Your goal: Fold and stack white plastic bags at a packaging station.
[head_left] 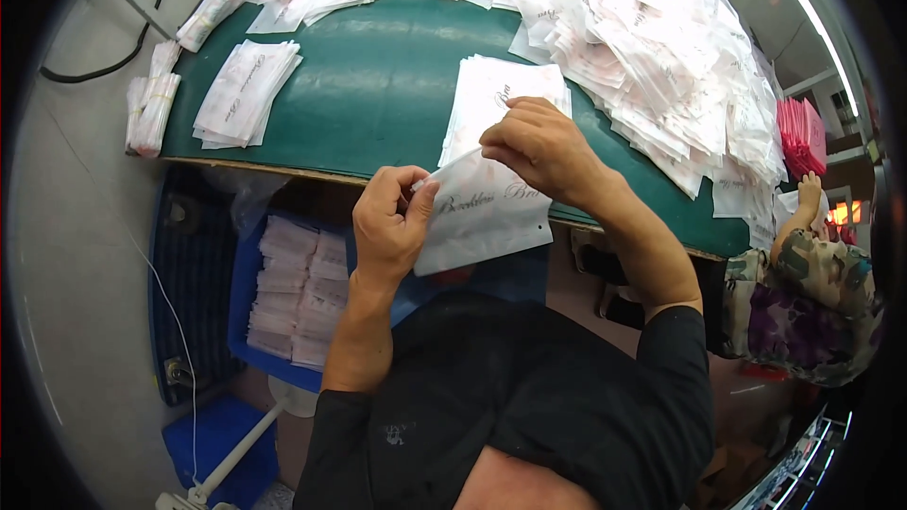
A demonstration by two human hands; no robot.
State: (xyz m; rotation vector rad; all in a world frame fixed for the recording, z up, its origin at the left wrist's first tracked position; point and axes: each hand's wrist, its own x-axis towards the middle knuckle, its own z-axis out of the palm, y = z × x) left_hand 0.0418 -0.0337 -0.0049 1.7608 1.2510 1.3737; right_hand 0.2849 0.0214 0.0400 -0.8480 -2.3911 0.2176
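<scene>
A white plastic packaging bag (484, 227) with dark script print hangs between my hands, just over the near edge of the green table (350, 85). My left hand (392, 217) pinches its upper left corner between thumb and fingers. Along the bag's top edge, my right hand (543, 146) is closed, its fingertips pressed together. Beyond my hands lies a stack of similar white bags (463, 99), partly hidden by the right hand. Whether anything is inside the held bag cannot be told.
A large heap of white bags (652, 57) covers the table's far right. At left are a smaller stack (248, 94) and banded bundles (154, 99). Below, a blue crate (244, 312) holds packed bags. A co-worker's sleeve (822, 269) and pink bags (801, 137) are at right.
</scene>
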